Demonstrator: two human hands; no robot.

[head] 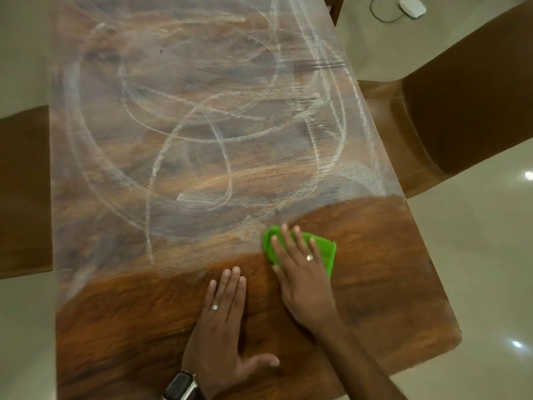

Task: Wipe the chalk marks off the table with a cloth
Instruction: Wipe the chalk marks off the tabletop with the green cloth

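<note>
At the far left a brown chair back [24, 192] stands against the edge of the wooden counter [375, 284], over a pale glossy floor [26, 342]. The counter runs away from the viewer, and most of it carries white chalk marks [184, 134]: looping lines and broad hazy smears from the far end down to about the level of the hands. The near strip of wood shows bare and dark brown.

The left hand [222, 321] lies flat on that bare strip, palm down, its fingers [230, 284] straight and close together, the thumb spread to the right, holding nothing. A ring sits on one finger and a dark smartwatch [180, 385] on the wrist.

Just right of it, the right hand [302, 272] presses a bright green cloth [326, 249] onto the counter at the border between chalked and bare wood. Its fingers are stretched out flat over the cloth, not curled round it, and it too wears a ring.

Farther right, a second brown chair [461, 105] is drawn up to the counter's right edge. On the floor beyond, at top right, lies a small white device [412, 6] with a thin cable.
</note>
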